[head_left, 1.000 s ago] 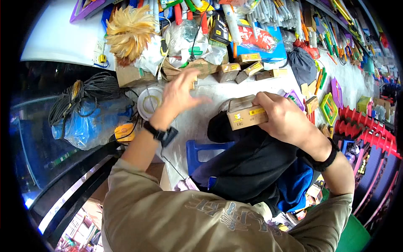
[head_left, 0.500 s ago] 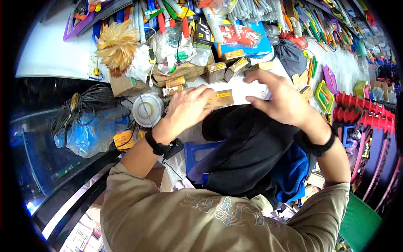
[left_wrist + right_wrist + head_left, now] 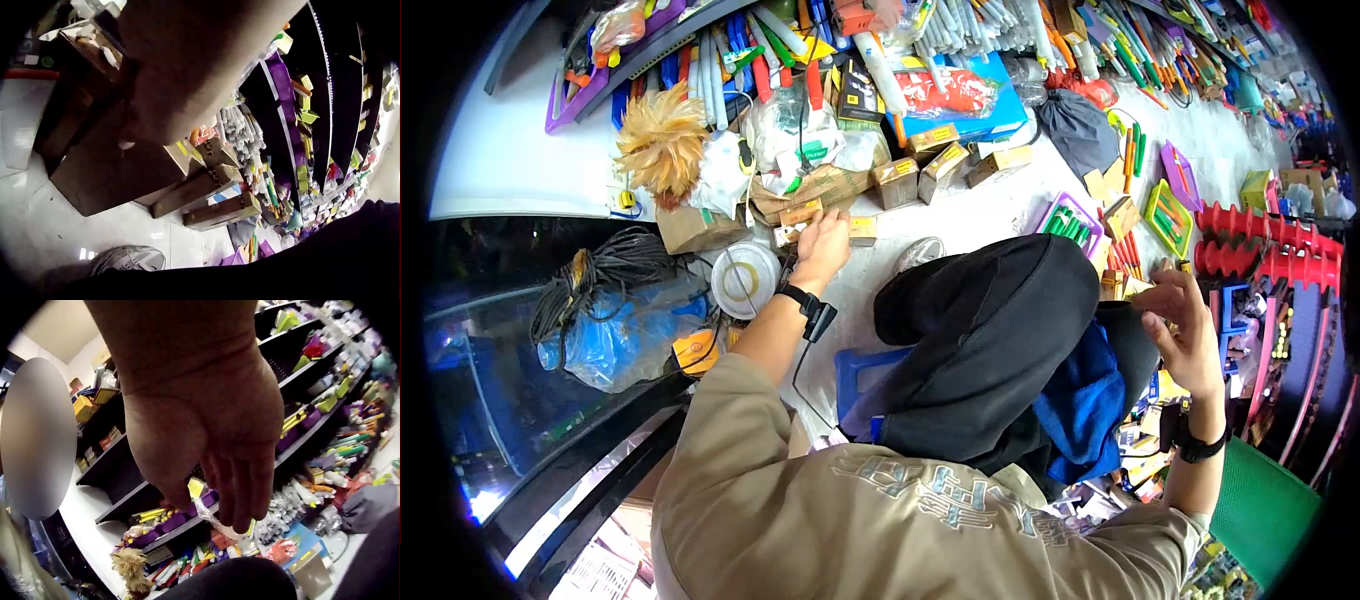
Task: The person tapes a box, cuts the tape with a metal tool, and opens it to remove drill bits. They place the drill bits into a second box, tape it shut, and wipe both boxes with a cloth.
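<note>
My left hand [image 3: 824, 248] reaches forward to the floor and grips a small brown cardboard box [image 3: 862, 231] from above, its yellow-labelled end showing beyond the fingers. Close up in the left wrist view, that box [image 3: 112, 178] stands low over the pale floor, with the thumb tip at its near face. Another small box [image 3: 802, 211] lies just behind the hand. Off to the right beside the knee, my right hand [image 3: 1185, 330] hovers with loosely bent fingers and holds nothing; the right wrist view shows its palm [image 3: 206, 431] bare.
Several similar boxes [image 3: 896, 183] stand ahead. A white round reel [image 3: 745, 280] sits left of the left hand, near coiled black cable [image 3: 605, 265]. Purple [image 3: 1070, 222] and green [image 3: 1169, 218] trays lie to the right. A blue stool [image 3: 860, 375] is beneath the legs.
The cardboard box has passed from my right hand to my left, which has carried it forward and left to the other boxes. My right hand has swung away to the right, empty.
</note>
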Motion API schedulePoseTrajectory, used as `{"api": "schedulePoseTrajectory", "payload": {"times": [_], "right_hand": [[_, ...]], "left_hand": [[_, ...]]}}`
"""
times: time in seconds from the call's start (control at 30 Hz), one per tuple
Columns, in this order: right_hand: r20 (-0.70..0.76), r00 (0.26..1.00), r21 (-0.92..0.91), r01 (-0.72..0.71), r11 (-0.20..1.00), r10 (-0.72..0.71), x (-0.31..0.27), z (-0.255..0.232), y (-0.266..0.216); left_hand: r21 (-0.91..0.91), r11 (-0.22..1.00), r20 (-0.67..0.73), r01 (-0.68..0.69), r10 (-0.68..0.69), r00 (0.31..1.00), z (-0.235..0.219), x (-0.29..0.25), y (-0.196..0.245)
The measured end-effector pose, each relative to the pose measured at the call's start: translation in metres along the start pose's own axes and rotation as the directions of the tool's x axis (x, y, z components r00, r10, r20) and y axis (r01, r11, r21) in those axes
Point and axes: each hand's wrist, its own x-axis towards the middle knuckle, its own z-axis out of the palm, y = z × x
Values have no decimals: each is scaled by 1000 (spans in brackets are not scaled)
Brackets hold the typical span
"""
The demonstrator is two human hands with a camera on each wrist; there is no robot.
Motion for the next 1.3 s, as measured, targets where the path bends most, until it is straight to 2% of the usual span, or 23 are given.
{"api": "schedulePoseTrajectory", "payload": {"times": [0.07,0.17,0.27,0.3,0.43,0.53,0.6,0.63,0.67,0.7,0.73,0.77,0.8,0.87,0.9,1.0,1.03,1.07,1.13,1.17,1.2,1.23,1.3], "right_hand": [[-35,999,6,-12,1000,12,-17,-1,9],[-89,996,-15,-11,1000,9,-38,-1,17],[-108,994,-44,-19,999,14,-61,-1,20],[-122,992,-31,-15,999,11,-70,-1,26],[-195,980,3,-41,999,41,-105,2,43],[-245,964,28,-96,995,100,-140,11,64],[-251,956,85,-134,987,151,-167,23,70],[-246,954,119,-147,982,172,-179,31,72],[-248,948,153,-165,974,199,-190,39,72],[-233,954,141,-157,978,187,-199,46,67],[-218,960,131,-149,980,175,-205,52,63],[-188,963,170,-162,972,194,-211,58,63],[-154,967,213,-168,962,203,-216,65,62],[-120,969,185,-190,964,214,-222,79,60],[-185,978,149,-69,987,96,-221,87,67],[-267,962,159,-19,987,61,-220,101,75],[-253,967,92,3,996,20,-220,101,73],[-246,968,38,49,998,-38,-221,107,75],[-380,919,-52,92,994,-105,-221,116,69],[-431,887,-82,143,986,-165,-219,117,66],[-477,850,-115,192,975,-224,-217,118,62],[-517,818,-59,261,964,-253,-214,120,56],[-519,811,145,396,907,-271,-206,122,49]], "left_hand": [[185,981,-56,64,-54,997,9,6,5],[337,941,-27,39,-31,999,15,15,12],[378,924,-107,-50,98,989,4,27,13],[279,960,-105,17,12,994,-3,23,17],[305,943,-175,132,-81,981,1,47,8],[253,948,-239,192,-131,962,29,71,-7],[287,943,-324,166,-67,944,34,73,-13],[287,957,-385,53,64,921,28,68,-13],[266,962,-372,56,48,927,21,69,-11],[180,981,-147,79,-52,988,-25,50,24],[130,990,-357,-58,101,929,1,65,-5],[44,985,-398,-164,168,902,-10,65,0],[-52,997,-271,-64,48,961,-28,60,13],[-113,981,-229,-157,127,965,-53,42,28],[-170,957,-204,-235,199,958,-73,32,38],[-395,851,-259,-345,257,931,-122,8,65],[-558,767,-218,-317,233,948,-144,-4,78],[-701,661,-168,-269,214,962,-168,-16,96],[-959,263,-62,-108,174,983,-221,-69,175],[-955,276,-56,-109,195,979,-235,-89,212],[-986,140,-45,-86,277,960,-244,-109,247],[-999,4,-41,-46,352,935,-247,-128,281],[-997,-50,-80,-64,520,850,-239,-153,343]]}}
